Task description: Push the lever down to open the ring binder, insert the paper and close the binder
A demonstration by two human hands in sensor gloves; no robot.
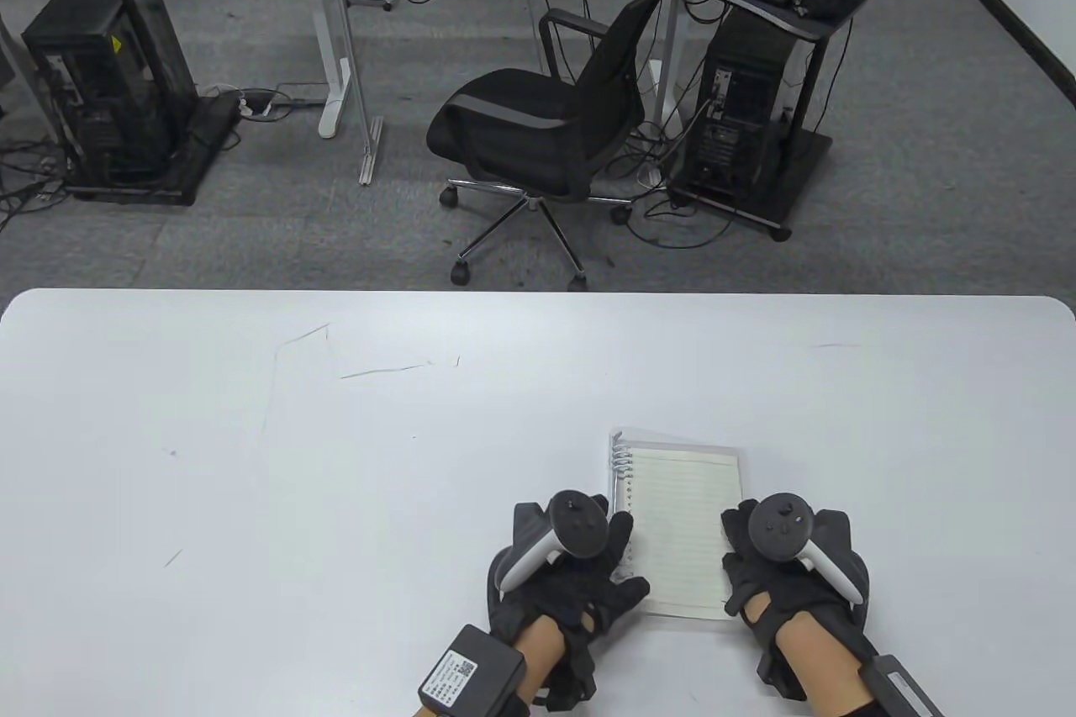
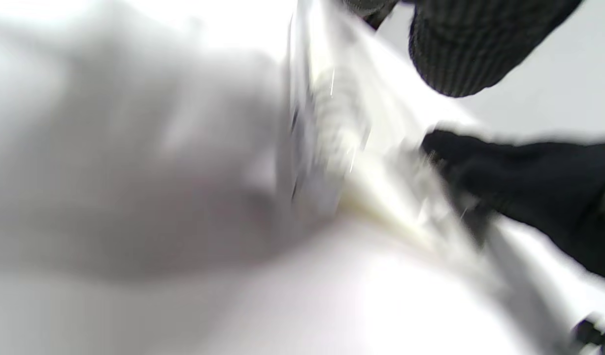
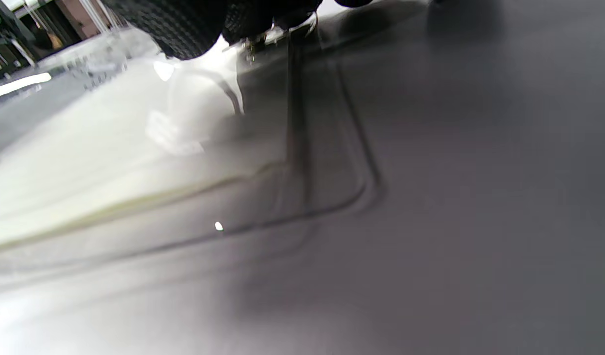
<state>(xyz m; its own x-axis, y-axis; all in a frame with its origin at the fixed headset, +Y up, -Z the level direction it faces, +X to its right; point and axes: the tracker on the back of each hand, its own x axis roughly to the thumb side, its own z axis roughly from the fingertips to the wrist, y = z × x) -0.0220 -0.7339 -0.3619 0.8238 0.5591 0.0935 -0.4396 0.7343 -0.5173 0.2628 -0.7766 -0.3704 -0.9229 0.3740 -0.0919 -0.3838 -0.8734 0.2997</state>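
Observation:
A small ring binder [image 1: 672,446] lies open near the table's front edge, its metal rings [image 1: 619,458] down the left side. A lined sheet of paper [image 1: 685,515] lies flat in it. My left hand [image 1: 620,553] covers the lower rings, with the thumb spread onto the paper's bottom left corner. My right hand [image 1: 733,550] has its fingertips on the paper's right edge. The left wrist view is blurred: pale paper [image 2: 381,197] under dark fingers [image 2: 460,49]. In the right wrist view, fingers [image 3: 184,24] touch the paper [image 3: 110,162] beside the clear cover's edge [image 3: 332,148]. The lever is hidden.
The white table [image 1: 252,456] stretches to the left and behind the binder, marked by a few thin scratches [image 1: 382,371]. Beyond its far edge stand a black office chair [image 1: 546,120] and computer towers on the floor.

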